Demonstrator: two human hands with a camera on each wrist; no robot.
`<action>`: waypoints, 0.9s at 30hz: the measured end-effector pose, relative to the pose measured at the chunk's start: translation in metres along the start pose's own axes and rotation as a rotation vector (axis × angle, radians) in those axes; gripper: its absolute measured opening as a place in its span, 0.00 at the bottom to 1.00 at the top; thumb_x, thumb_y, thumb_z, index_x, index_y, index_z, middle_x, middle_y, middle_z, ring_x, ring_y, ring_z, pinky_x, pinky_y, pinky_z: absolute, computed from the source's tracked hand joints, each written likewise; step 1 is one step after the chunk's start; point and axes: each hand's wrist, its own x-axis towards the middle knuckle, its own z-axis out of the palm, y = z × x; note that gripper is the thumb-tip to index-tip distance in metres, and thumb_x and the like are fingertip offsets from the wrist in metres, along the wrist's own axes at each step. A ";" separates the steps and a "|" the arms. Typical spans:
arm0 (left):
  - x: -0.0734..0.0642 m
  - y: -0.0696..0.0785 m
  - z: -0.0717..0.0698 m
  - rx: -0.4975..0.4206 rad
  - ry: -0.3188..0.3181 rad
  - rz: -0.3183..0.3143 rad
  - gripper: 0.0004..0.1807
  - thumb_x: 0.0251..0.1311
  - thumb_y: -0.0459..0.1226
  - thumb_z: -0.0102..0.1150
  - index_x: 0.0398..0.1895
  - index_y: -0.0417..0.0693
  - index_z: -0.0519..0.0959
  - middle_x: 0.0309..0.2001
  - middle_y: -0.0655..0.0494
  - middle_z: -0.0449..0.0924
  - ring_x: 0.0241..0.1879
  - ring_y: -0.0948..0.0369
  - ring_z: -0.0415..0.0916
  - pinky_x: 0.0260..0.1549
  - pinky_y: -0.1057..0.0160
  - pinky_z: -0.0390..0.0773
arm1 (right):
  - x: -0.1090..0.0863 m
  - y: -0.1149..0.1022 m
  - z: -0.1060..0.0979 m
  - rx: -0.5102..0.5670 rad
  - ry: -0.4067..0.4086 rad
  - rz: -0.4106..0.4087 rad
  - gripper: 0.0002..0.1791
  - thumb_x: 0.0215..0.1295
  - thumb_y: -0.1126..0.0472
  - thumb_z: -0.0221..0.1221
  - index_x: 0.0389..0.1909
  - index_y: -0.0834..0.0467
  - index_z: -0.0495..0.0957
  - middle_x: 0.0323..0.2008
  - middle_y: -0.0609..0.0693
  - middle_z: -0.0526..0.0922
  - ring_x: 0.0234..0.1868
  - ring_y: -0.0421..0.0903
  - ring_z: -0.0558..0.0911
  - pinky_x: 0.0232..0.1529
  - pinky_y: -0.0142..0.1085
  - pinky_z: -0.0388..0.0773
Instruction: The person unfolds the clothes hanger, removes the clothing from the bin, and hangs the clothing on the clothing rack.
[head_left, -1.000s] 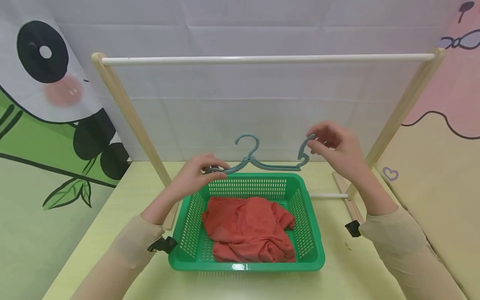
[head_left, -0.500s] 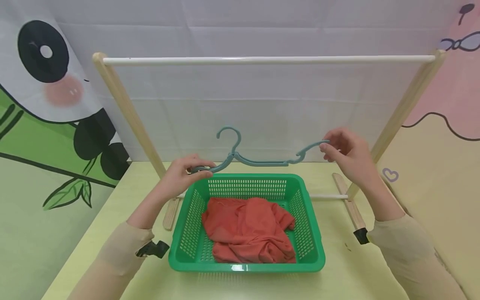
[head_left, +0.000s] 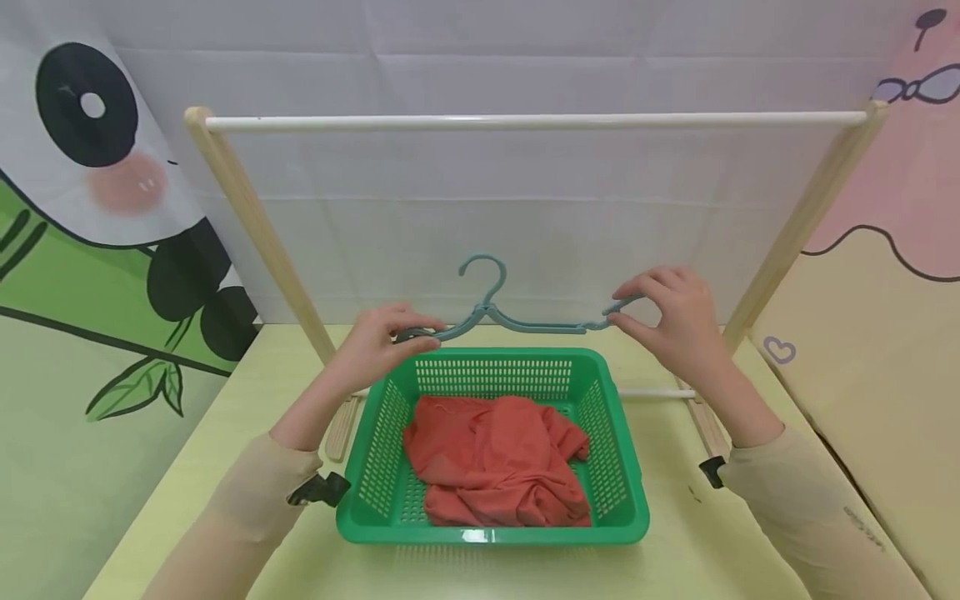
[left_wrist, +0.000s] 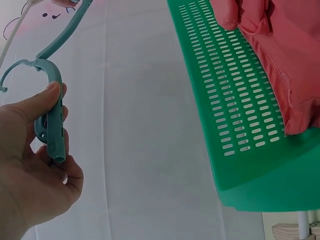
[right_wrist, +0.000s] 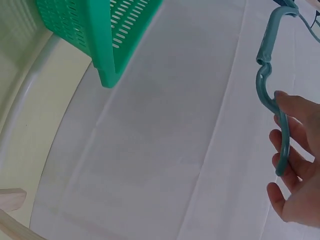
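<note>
A blue-green plastic clothes hanger, its hook upward, is held level above the back rim of a green basket. My left hand grips its left end; in the left wrist view the thumb presses on the hanger arm with fingers curled behind. With thumb and fingers my right hand pinches the slim jointed end piece at the right. The right wrist view shows this end piece stretched out in line with the arm, its tip between the fingers. A crumpled red garment lies in the basket.
A rack with a white top rod and wooden posts stands behind the basket on a pale yellow table. A white cloth backdrop hangs behind it. Printed cartoon walls flank both sides.
The hanger's right end piece has swung from upright to outward. The right hand moved right, then back left, pinching closer to the joint. The hanger shifted left, then partly right again.
</note>
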 end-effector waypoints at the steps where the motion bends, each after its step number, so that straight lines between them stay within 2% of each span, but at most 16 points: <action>1: 0.001 0.001 0.001 -0.001 0.000 -0.004 0.13 0.62 0.38 0.65 0.50 0.51 0.86 0.31 0.55 0.75 0.30 0.60 0.63 0.30 0.63 0.67 | -0.001 -0.001 0.002 -0.026 0.006 0.004 0.11 0.50 0.63 0.74 0.35 0.54 0.84 0.39 0.52 0.82 0.48 0.57 0.72 0.50 0.54 0.59; 4: 0.003 0.005 0.002 0.001 -0.003 -0.008 0.13 0.62 0.39 0.65 0.49 0.52 0.86 0.30 0.55 0.75 0.30 0.59 0.62 0.30 0.63 0.66 | -0.003 -0.002 0.005 -0.117 0.035 -0.006 0.10 0.50 0.60 0.75 0.33 0.53 0.85 0.40 0.53 0.78 0.49 0.59 0.68 0.49 0.58 0.54; 8: 0.003 0.008 0.002 0.001 -0.003 -0.009 0.12 0.62 0.38 0.65 0.49 0.52 0.86 0.31 0.55 0.75 0.31 0.59 0.63 0.31 0.62 0.66 | -0.003 -0.003 0.007 -0.196 0.085 -0.046 0.10 0.49 0.59 0.75 0.32 0.54 0.86 0.39 0.56 0.77 0.47 0.60 0.68 0.48 0.59 0.54; 14: 0.003 0.007 0.002 -0.033 -0.006 -0.024 0.13 0.62 0.37 0.66 0.49 0.51 0.86 0.32 0.54 0.75 0.31 0.58 0.63 0.32 0.60 0.67 | -0.003 -0.002 0.009 -0.207 0.155 -0.058 0.09 0.49 0.58 0.74 0.30 0.55 0.85 0.35 0.56 0.79 0.43 0.58 0.72 0.45 0.57 0.57; 17: 0.003 0.006 0.001 -0.036 0.002 -0.031 0.13 0.62 0.37 0.66 0.50 0.51 0.86 0.31 0.54 0.76 0.31 0.58 0.63 0.32 0.60 0.67 | -0.004 0.001 0.009 -0.201 0.187 -0.037 0.10 0.49 0.56 0.74 0.29 0.56 0.85 0.33 0.56 0.81 0.42 0.58 0.75 0.45 0.57 0.59; 22: 0.005 0.002 0.000 -0.047 0.018 -0.038 0.13 0.61 0.38 0.66 0.50 0.51 0.86 0.31 0.54 0.75 0.31 0.58 0.63 0.33 0.60 0.67 | -0.006 0.003 0.009 -0.181 0.185 0.025 0.13 0.49 0.53 0.74 0.29 0.57 0.86 0.31 0.56 0.84 0.39 0.58 0.78 0.42 0.54 0.59; 27: 0.007 0.001 0.001 -0.077 0.025 -0.043 0.13 0.61 0.37 0.66 0.49 0.50 0.86 0.31 0.53 0.77 0.31 0.57 0.65 0.34 0.60 0.68 | -0.009 0.004 0.010 -0.152 0.174 0.067 0.13 0.49 0.53 0.75 0.28 0.59 0.86 0.28 0.55 0.85 0.32 0.53 0.78 0.41 0.50 0.59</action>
